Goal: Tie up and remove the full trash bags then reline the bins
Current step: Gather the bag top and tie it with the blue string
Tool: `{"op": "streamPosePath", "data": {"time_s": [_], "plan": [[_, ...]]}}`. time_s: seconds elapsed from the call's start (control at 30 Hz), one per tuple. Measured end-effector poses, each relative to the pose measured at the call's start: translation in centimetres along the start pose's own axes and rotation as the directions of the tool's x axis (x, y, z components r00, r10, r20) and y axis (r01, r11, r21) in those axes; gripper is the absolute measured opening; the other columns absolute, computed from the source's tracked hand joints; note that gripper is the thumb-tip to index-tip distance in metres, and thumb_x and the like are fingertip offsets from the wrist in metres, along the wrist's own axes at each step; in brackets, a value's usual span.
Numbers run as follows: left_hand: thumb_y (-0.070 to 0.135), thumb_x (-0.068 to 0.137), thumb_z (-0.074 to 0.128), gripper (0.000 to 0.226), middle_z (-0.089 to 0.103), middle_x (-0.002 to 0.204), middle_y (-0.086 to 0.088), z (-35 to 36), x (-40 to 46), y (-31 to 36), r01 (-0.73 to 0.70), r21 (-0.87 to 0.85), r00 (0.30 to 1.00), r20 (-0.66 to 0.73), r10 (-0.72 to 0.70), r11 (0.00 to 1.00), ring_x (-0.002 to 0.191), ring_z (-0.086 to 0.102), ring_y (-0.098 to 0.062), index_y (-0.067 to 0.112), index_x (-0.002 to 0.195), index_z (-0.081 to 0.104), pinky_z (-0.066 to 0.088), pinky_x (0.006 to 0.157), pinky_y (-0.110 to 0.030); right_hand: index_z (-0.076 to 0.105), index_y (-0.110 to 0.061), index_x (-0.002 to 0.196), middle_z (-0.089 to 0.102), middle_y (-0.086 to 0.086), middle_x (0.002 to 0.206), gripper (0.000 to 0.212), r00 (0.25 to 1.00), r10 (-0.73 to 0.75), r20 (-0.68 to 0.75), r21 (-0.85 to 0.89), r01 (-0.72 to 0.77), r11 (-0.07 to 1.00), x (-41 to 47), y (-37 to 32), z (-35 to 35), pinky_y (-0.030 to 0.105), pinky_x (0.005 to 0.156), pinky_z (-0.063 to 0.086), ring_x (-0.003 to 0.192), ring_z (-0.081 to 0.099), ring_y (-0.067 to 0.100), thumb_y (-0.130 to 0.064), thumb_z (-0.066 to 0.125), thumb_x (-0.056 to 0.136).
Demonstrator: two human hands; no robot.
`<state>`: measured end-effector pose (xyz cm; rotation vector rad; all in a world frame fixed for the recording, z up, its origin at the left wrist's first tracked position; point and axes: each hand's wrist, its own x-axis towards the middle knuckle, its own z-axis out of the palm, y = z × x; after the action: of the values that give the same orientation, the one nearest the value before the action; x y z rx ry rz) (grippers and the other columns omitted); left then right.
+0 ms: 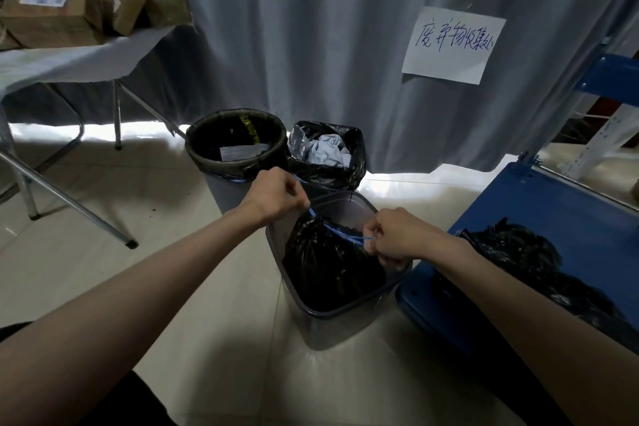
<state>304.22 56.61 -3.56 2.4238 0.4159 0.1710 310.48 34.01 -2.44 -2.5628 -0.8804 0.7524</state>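
A black trash bag [328, 266] sits inside a clear square bin [332, 325] on the tiled floor [214, 304], its mouth gathered shut by a blue drawstring [340, 231] stretched taut across the top. The left hand [273, 192] is curled round one end of the drawstring, raised above the bin's far left corner; the right hand [397, 235] pinches the other end over the bin's right rim, so each hand grips the string and pulls away from the other. Just behind this bin stand two more: a round bin [235, 145] with a dark liner folded over its rim and scraps inside, and beside it on the right a bin lined with a black bag [328, 162] holding crumpled pale fabric and silvery wrapping. To the right, touching the clear bin, a blue flat cart [539, 225] carries a heap of black plastic bags [532, 263]. A grey curtain [311, 28] hangs behind, with a handwritten paper sign [453, 45] fixed to it. At upper left, a folding table [62, 62] holds cardboard boxes [55, 3].
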Motion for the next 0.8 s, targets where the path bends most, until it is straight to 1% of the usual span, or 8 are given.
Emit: {"op": "streamPosePath", "data": {"time_s": [0.1,0.23,0.3,0.4,0.53,0.6,0.67,0.8], "plan": [[0.031,0.073,0.084,0.014,0.071,0.075,0.011,-0.4,0.0,0.7,-0.051,0.024,0.995,0.083,0.049,0.998,0.072,0.062,0.005,0.021,0.076,0.074,0.042,0.062,-0.010,0.059,-0.012,0.089,0.071,0.010,0.078,0.003,0.997,0.027,0.070,0.153,-0.037,0.988,0.0,-0.8,0.3,0.025,0.053,0.054,0.050,0.062,0.011,-0.014,0.061,0.090],[0.039,0.063,0.090,0.036,0.067,0.083,0.005,0.3,-0.1,1.6,-0.063,0.092,0.983,0.175,0.046,0.994,0.081,0.064,-0.012,0.022,0.088,0.072,0.049,0.072,-0.025,0.047,-0.012,0.090,0.073,0.015,0.077,0.027,0.999,0.020,0.039,0.319,-0.032,0.947,1.6,-2.2,2.6,0.028,0.057,0.050,0.057,0.064,0.020,-0.024,0.070,0.085],[0.040,0.057,0.092,0.043,0.058,0.092,0.005,0.8,-0.2,1.8,-0.096,0.188,0.985,0.158,0.066,0.978,0.087,0.062,-0.018,0.024,0.090,0.070,0.051,0.076,-0.033,0.042,-0.012,0.092,0.070,0.011,0.070,0.031,0.999,0.032,-0.003,0.314,-0.030,0.949,2.3,-2.4,3.5,0.024,0.054,0.049,0.052,0.062,0.019,-0.019,0.072,0.086],[0.041,0.057,0.091,0.052,0.046,0.110,0.004,1.1,-0.6,2.0,-0.145,0.328,0.983,0.154,0.098,0.933,0.094,0.055,-0.019,0.027,0.101,0.067,0.050,0.081,-0.040,0.052,-0.011,0.086,0.071,0.010,0.071,0.016,0.998,0.044,-0.036,0.219,-0.035,0.975,2.3,-2.6,3.3,0.020,0.050,0.046,0.050,0.062,0.013,-0.015,0.066,0.091],[0.033,0.069,0.085,0.036,0.053,0.108,0.008,1.3,-1.1,2.0,-0.275,0.349,0.950,0.245,0.196,0.896,0.101,0.057,-0.016,0.031,0.102,0.070,0.045,0.075,-0.031,0.063,-0.009,0.077,0.068,0.002,0.061,0.020,0.983,0.001,-0.185,0.112,0.020,0.994,2.2,-2.5,2.7,0.035,0.073,0.057,0.058,0.063,0.017,-0.019,0.062,0.094],[0.030,0.073,0.082,0.027,0.055,0.103,0.008,1.7,-1.5,2.1,-0.350,0.378,0.928,0.265,0.261,0.857,0.099,0.057,-0.016,0.027,0.097,0.071,0.038,0.070,-0.027,0.063,-0.014,0.075,0.061,-0.004,0.059,0.018,0.968,-0.058,-0.246,0.045,0.071,0.996,1.9,-2.6,2.4,0.039,0.078,0.056,0.070,0.064,0.019,-0.019,0.060,0.092],[0.028,0.075,0.079,0.019,0.055,0.101,0.007,2.2,-1.9,2.2,-0.393,0.413,0.915,0.262,0.306,0.822,0.097,0.056,-0.017,0.025,0.091,0.069,0.033,0.067,-0.027,0.062,-0.019,0.069,0.059,-0.008,0.061,0.022,0.968,-0.078,-0.236,0.031,0.088,0.996,1.4,-2.8,2.1,0.037,0.077,0.055,0.076,0.063,0.020,-0.017,0.058,0.090],[0.028,0.080,0.073,0.011,0.055,0.102,0.003,3.6,-2.4,1.9,-0.426,0.486,0.905,0.217,0.367,0.763,0.097,0.057,-0.023,0.024,0.085,0.064,0.029,0.069,-0.028,0.064,-0.019,0.064,0.061,-0.005,0.053,0.027,0.990,-0.048,-0.136,0.157,0.069,0.985,0.9,-2.7,2.2,0.028,0.064,0.053,0.048,0.055,0.006,-0.010,0.055,0.088]]}}
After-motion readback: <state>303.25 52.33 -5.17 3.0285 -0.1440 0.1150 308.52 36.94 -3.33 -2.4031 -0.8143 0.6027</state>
